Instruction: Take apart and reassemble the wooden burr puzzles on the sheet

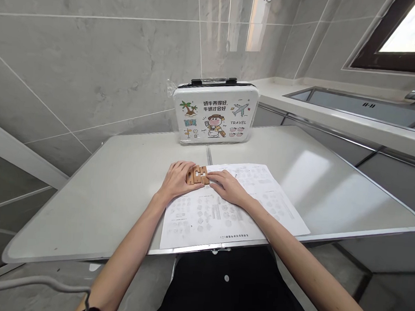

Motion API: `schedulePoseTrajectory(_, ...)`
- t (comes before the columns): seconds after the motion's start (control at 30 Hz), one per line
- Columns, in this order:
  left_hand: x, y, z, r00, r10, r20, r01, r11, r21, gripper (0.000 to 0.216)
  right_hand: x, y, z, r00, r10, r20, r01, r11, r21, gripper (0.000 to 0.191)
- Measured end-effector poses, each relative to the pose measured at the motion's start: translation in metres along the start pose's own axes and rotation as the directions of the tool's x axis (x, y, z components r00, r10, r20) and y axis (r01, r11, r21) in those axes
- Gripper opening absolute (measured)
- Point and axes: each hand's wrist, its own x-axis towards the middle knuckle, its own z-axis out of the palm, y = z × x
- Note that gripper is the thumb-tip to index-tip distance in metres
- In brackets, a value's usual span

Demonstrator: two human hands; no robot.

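The wooden pieces (196,179) lie at the paper's (245,226) far left corner, long axis left to right. The left hand (177,179) holds them between thumb and fingers, half curled; the right hand (230,189), fingers slightly parted, meets their right end, but whether it grips, I cannot tell.

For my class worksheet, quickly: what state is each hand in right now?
Left hand: curled around the left side of the wooden pieces, holding them.
Right hand: fingers partly extended at their right side; whether it grips cannot be told.
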Motion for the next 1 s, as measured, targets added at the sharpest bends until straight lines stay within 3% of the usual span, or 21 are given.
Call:
schedulePoseTrajectory(0.17, 0.002, 0.009, 0.002, 0.998, 0.061, 0.014, -0.061, 0.998, -0.022, 0.065, -0.001, -0.001, -0.001, 1.0, 0.013, 0.014, -0.013, 1.0, 0.009, 0.036)
schedulePoseTrajectory(0.53, 0.004, 0.009, 0.007, 1.0, -0.003, -0.005, 0.003, 0.999, -0.037, 0.06, -0.002, -0.001, 0.0, 1.0, 0.026, -0.006, -0.026, 0.999, 0.02, 0.033)
schedulePoseTrajectory(0.63, 0.004, 0.012, 0.007, 0.996, -0.051, -0.078, 0.044, 0.995, -0.09, 0.053, -0.002, -0.001, -0.001, 0.998, 0.04, -0.045, -0.039, 0.999, 0.022, 0.028)
schedulePoseTrajectory(0.77, 0.005, 0.012, 0.004, 0.949, -0.193, -0.251, 0.158, 0.976, -0.152, 0.03, -0.003, -0.003, -0.003, 0.994, 0.071, -0.089, -0.069, 0.997, 0.019, 0.024)
schedulePoseTrajectory(1.0, 0.005, -0.01, -0.004, 0.818, -0.404, -0.408, 0.323, 0.911, -0.256, 0.031, -0.003, -0.006, -0.005, 0.986, 0.112, -0.124, -0.112, 0.994, 0.01, 0.023)
